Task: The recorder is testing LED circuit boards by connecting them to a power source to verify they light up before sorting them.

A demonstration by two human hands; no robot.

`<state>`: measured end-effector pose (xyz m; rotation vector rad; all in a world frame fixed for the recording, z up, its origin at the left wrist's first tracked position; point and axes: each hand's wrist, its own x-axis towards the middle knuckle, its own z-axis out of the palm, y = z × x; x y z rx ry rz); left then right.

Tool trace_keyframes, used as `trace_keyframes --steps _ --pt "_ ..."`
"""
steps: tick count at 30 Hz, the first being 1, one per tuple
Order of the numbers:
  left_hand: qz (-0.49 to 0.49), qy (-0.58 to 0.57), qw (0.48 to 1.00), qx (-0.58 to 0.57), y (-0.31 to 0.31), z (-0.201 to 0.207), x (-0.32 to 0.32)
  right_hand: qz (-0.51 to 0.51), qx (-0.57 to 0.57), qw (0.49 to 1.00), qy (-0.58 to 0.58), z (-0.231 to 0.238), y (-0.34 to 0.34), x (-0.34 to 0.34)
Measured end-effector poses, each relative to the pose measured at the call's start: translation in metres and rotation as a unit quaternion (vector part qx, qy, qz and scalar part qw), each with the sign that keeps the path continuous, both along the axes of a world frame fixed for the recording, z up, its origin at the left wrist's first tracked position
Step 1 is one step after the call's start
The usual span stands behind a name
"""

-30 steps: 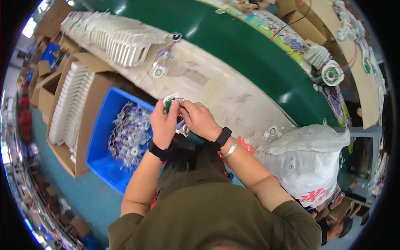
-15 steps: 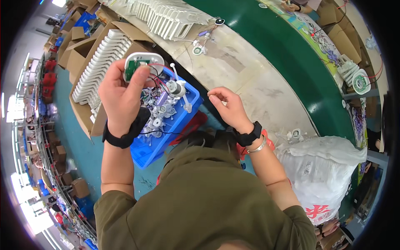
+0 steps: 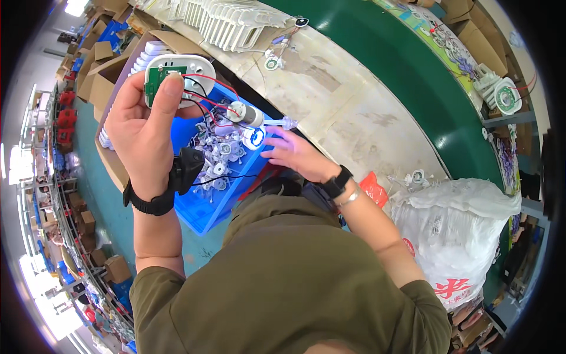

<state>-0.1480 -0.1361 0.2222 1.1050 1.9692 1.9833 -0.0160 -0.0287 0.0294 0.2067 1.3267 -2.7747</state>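
Note:
My left hand (image 3: 139, 127) is closed on a white plastic housing (image 3: 202, 68), its thumb pressed over a green circuit board (image 3: 154, 76) set inside. Red and black wires run from the board to a small silver motor (image 3: 252, 115) with a clear plastic part (image 3: 287, 123) at its far end. Below the motor is a white round piece (image 3: 254, 138) with a glowing blue ring. Beside that lit piece my right hand (image 3: 299, 156) has its fingers stretched out and apart, bluish light falling on them; whether the fingertips touch it, I cannot tell.
Under the wired parts stands a blue bin (image 3: 197, 221) of small white and clear pieces. A cardboard box (image 3: 112, 168) is at left. White frames (image 3: 227, 26) are stacked on the worktable (image 3: 336, 100), beside a green belt (image 3: 407, 88). A white plastic sack (image 3: 451, 236) bulges at right.
My left hand has moved left and nearer with the housing. The motor hangs turned sideways, and a blue ring is lit. My right hand has come left to it, its fingers now extended.

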Motion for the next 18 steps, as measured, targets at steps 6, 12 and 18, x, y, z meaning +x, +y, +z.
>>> trace_keyframes --steps 6,12,18 --pt "-0.006 -0.033 0.999 0.001 0.009 -0.002 -0.001 0.034 -0.343 0.938 -0.025 -0.011 0.002 -0.012" --pt "0.009 -0.051 0.999 -0.005 0.012 -0.010 -0.001 -0.087 -0.329 0.940 -0.008 -0.007 -0.013 -0.023" --pt "0.019 -0.053 0.998 -0.002 0.013 -0.012 -0.005 -0.177 -0.338 0.924 -0.034 -0.003 -0.021 -0.038"
